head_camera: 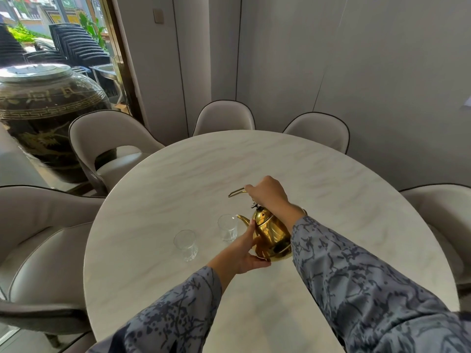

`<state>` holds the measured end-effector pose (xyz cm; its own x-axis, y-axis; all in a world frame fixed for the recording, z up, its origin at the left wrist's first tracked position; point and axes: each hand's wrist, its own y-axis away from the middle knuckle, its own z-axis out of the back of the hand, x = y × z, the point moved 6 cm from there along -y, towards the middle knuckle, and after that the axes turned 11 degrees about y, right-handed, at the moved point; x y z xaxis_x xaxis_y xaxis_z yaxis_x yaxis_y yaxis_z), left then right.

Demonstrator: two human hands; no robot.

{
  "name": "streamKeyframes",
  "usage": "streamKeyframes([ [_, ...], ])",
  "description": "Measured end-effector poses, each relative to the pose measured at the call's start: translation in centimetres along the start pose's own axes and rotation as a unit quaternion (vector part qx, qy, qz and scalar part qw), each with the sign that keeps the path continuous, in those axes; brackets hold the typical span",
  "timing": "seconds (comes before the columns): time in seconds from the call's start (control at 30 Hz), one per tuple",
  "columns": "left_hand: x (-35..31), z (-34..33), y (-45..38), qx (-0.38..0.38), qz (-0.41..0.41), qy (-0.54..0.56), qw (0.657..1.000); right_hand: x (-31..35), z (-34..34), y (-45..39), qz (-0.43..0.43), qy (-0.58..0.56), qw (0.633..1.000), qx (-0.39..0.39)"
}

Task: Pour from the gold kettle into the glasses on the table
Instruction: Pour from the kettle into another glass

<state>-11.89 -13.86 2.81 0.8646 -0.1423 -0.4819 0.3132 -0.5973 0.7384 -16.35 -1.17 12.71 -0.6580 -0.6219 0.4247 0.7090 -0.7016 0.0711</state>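
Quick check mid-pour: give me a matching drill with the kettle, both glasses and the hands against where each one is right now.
Things:
1. gold kettle
2. near glass
3. far glass
4. right hand

Places or states:
A. gripping the kettle's top handle
B. standing just in front of the spout tip
C. tilted, with the left hand against its side and base
D. standing alone, further left, closer to the person

Pairs: 1-C, 2-D, 3-B, 4-A

My left hand (243,253) and right hand (267,191) are bare. Loose blue-grey sleeves (356,271) printed with dark, branching ink-like blotches cover both my forearms and end just behind each wrist, and a thin bangle (303,211) circles my right wrist.
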Motion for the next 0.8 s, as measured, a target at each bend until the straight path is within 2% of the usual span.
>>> streamKeyframes([
  [0.8, -0.72, -0.63, 0.06, 0.006, 0.014, 0.004, 1.000, 1.05, 1.04, -0.59, 0.008, 0.025, 1.000, -0.004],
])
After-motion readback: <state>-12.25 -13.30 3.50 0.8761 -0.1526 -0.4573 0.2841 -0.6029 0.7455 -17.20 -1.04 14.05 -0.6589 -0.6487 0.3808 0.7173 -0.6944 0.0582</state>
